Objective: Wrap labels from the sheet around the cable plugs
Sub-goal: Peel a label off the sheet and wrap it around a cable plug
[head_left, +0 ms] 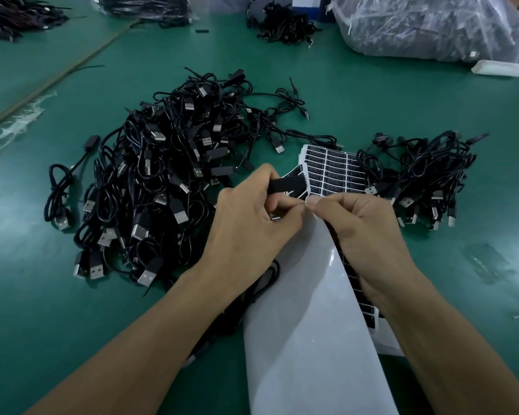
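The left hand hides most of the black plug.

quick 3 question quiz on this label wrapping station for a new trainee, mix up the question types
1. True or false: the left hand holds a black plug while the right hand pinches at a label beside it.
2. Multiple choice: where is the larger pile of cables? A) left of the hands B) right of the hands C) inside the plastic bag
3. Fill in: the label sheet lies on a ____ table.

Key: 1 true; 2 A; 3 green
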`<act>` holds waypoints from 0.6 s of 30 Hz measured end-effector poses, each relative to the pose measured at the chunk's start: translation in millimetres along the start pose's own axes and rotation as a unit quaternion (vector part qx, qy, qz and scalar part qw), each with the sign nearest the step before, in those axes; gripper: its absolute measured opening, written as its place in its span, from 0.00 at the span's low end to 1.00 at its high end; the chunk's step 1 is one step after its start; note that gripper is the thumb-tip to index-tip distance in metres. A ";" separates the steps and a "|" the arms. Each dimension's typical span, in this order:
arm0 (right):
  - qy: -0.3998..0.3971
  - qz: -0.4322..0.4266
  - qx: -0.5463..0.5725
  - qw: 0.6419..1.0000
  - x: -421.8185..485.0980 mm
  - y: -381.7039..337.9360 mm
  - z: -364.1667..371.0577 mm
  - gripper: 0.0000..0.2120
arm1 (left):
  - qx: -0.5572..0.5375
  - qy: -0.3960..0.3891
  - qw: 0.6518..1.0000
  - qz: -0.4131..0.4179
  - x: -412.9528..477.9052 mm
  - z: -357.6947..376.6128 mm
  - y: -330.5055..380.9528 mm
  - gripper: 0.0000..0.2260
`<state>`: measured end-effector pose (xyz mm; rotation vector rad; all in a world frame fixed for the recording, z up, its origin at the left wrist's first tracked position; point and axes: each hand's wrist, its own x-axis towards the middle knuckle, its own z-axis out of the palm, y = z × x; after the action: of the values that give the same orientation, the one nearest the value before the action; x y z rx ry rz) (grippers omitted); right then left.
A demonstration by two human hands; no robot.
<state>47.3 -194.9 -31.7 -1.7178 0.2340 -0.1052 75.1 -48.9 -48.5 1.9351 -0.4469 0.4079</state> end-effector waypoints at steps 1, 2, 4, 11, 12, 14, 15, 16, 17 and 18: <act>0.007 -0.003 -0.016 1.000 0.0 0.8 -0.2 0.11 | -0.001 0.003 1.000 -0.008 0.0 -0.2 -0.2 0.24; 0.022 -0.012 -0.043 0.999 0.0 2.2 -0.8 0.11 | -0.004 0.006 1.000 -0.020 0.1 -0.1 -0.2 0.24; 0.078 -0.055 -0.126 0.988 -0.6 3.0 -2.5 0.12 | -0.019 0.024 0.998 -0.052 0.9 -0.7 -2.5 0.21; 0.174 -0.045 -0.339 0.923 -2.0 3.8 -11.8 0.11 | -0.143 0.080 0.975 -0.151 8.5 -6.3 -10.0 0.18; 0.163 -0.033 -0.380 0.910 -2.0 4.9 -13.0 0.11 | -0.152 0.083 0.973 -0.155 8.8 -6.1 -9.8 0.18; 0.154 -0.035 -0.430 0.889 -2.5 4.9 -14.3 0.09 | -0.159 0.081 0.971 -0.160 8.5 -5.5 -10.2 0.19; 0.156 -0.060 -0.435 0.885 -3.2 4.0 -13.7 0.08 | -0.157 0.080 0.971 -0.161 8.3 -5.0 -10.3 0.19; 0.161 -0.098 -0.428 0.884 -4.1 2.8 -11.9 0.07 | -0.152 0.078 0.972 -0.161 8.0 -4.6 -10.3 0.18; 0.160 -0.145 -0.412 0.885 -5.3 1.2 -8.9 0.07 | -0.144 0.076 0.974 -0.160 7.6 -4.3 -9.8 0.18; 0.151 -0.189 -0.392 0.887 -6.7 -0.3 -4.6 0.06 | -0.135 0.074 0.975 -0.158 7.2 -4.1 -9.1 0.18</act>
<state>39.8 -197.9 -30.3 -2.5446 0.1746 -0.6434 85.4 -42.6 -50.7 1.6607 -0.0861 0.2655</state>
